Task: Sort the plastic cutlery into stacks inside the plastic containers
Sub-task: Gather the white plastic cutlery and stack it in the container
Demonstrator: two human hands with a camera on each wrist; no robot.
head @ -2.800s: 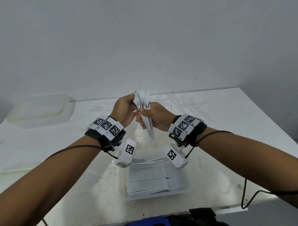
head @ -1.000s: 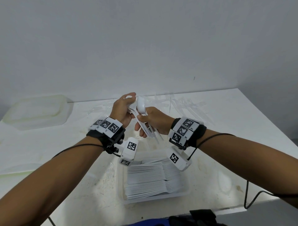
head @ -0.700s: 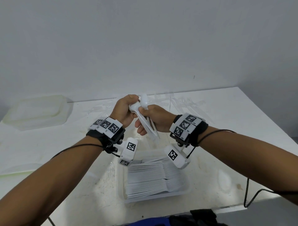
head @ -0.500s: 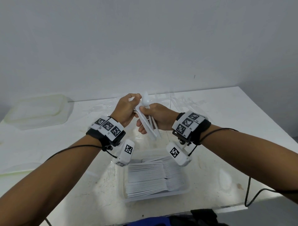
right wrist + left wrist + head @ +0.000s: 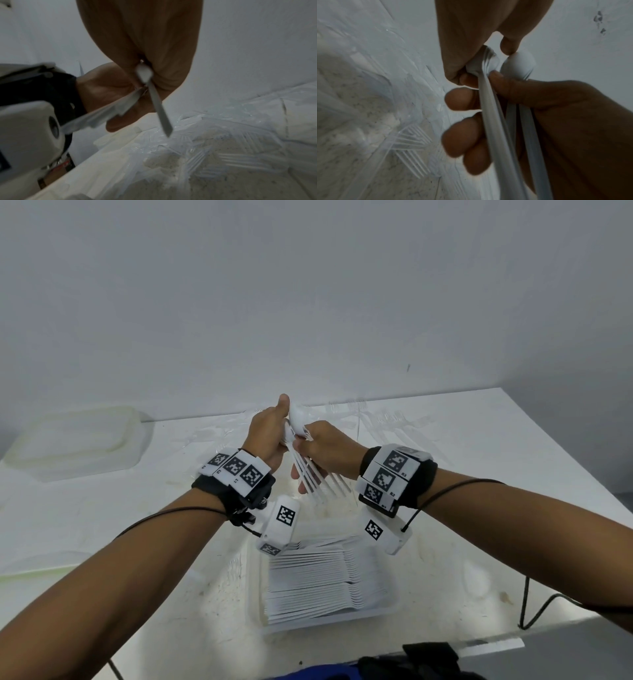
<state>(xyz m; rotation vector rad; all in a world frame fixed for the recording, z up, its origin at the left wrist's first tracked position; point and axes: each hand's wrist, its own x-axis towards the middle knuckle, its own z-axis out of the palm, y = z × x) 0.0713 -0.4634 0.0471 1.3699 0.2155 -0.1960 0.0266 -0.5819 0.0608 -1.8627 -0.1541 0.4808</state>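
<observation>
Both hands are raised over the table and hold a bundle of white plastic spoons (image 5: 297, 419). My left hand (image 5: 269, 433) pinches the bowl ends (image 5: 482, 63). My right hand (image 5: 323, 448) curls its fingers (image 5: 462, 98) round the handles (image 5: 320, 481), which fan out downward. One spoon (image 5: 155, 102) stands apart from the bundle, gripped by my right hand. Below the hands a clear plastic container (image 5: 329, 623) holds a neat row of stacked white cutlery (image 5: 325, 580).
Loose clear plastic forks (image 5: 387, 422) lie on the table behind the hands. A closed translucent container (image 5: 78, 440) stands at the far left, and a flat lid (image 5: 34, 563) lies nearer on the left. A black cable (image 5: 527, 604) hangs over the table's right front edge.
The spoon bundle has tilted from nearly upright to slanting, and its handles now fan apart. Both hands stay together above the container.
</observation>
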